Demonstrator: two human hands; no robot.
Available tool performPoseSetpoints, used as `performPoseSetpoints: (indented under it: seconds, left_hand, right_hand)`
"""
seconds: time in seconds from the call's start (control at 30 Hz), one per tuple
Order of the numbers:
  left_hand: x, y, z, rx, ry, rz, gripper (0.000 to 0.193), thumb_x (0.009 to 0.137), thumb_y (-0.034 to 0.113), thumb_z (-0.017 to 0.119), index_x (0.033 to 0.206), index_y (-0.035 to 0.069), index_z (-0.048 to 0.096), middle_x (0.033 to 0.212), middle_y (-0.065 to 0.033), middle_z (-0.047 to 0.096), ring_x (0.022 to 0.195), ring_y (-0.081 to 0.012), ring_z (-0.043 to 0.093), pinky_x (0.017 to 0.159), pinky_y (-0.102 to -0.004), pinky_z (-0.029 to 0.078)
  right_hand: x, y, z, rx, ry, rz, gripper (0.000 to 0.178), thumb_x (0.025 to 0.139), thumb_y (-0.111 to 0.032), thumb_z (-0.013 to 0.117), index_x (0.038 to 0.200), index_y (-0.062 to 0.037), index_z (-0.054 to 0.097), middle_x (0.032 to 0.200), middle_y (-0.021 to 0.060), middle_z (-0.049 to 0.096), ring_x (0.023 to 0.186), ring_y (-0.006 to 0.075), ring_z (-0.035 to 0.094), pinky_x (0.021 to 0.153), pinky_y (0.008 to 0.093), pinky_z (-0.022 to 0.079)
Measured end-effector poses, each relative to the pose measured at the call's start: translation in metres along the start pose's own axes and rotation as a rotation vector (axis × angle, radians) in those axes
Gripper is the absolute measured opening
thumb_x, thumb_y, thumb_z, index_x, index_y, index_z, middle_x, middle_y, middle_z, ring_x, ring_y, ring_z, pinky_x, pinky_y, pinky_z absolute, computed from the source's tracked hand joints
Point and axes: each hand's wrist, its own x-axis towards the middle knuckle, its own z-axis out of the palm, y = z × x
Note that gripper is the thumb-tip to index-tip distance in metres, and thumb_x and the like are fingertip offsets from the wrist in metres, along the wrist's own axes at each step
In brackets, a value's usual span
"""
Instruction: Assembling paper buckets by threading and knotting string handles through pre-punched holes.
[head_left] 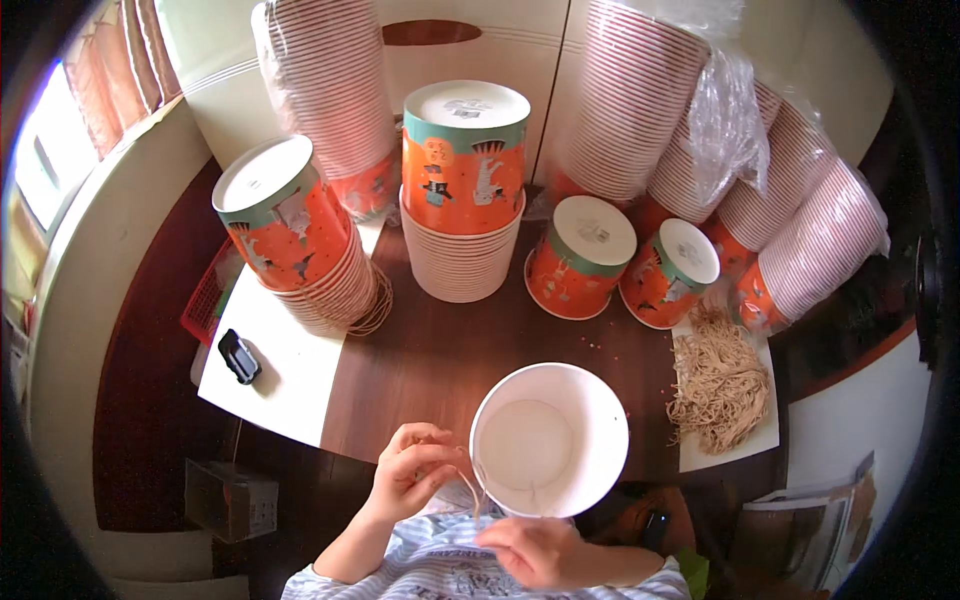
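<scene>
We see a white round paper bucket (549, 440) lying with its open mouth turned up toward us at the near edge of the dark brown wooden worktop (440, 350), just in front of the person's striped shirt (440, 565). A thin tan paper cord (472, 490) hangs at the bucket's left rim. Our left hand (408, 470) has its grip pinched on the upper part of that cord, just beside the rim. Our right hand (535, 550) sits below the bucket, fingers curled at the cord's lower end; we cannot tell for sure whether that grip is closed on it.

To the right, on a white sheet (725, 450), lies a loose heap of tan cords (718, 380), well apart from the hands. Behind the bucket stand upturned orange paper buckets with teal bands and white bases: two short ones (580, 258) (668, 272) side by side, a tall stack in the middle (465, 190) and a tilted stack at the left (295, 235). Long nested stacks in clear plastic wrap (640, 100) lean against the pale wall behind. At the left, a small black object (239, 357) rests on a white board (275, 370), and a red mesh basket (208, 295) shows beside it.
</scene>
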Motion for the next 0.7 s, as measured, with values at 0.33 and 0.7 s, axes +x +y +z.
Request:
performPoseSetpoints:
  seconds: [0.33,0.7]
  left_hand:
    - [-0.04,-0.013,0.005,-0.284,-0.062,-0.61,0.015,0.083,0.01,0.058,0.093,-0.001,0.057,0.086,-0.006,0.061,0.078,-0.0096,0.056,0.07,-0.023,0.045]
    - [-0.026,-0.029,0.051,-0.408,-0.174,-0.708,0.016,0.084,0.005,0.054,0.098,-0.003,0.055,0.091,-0.0059,0.059,0.084,-0.0105,0.055,0.077,-0.0242,0.045]
  right_hand:
    - [-0.013,0.077,0.029,-0.015,-0.034,0.192,0.011,0.066,-0.001,0.055,0.075,-0.0054,0.059,0.068,0.011,0.059,0.062,0.0247,0.059,0.056,0.0339,0.046]
    - [-0.033,0.085,0.041,0.078,0.119,0.373,0.016,0.071,-0.003,0.056,0.086,-0.0055,0.051,0.073,0.0107,0.061,0.065,0.0264,0.061,0.056,0.035,0.048]
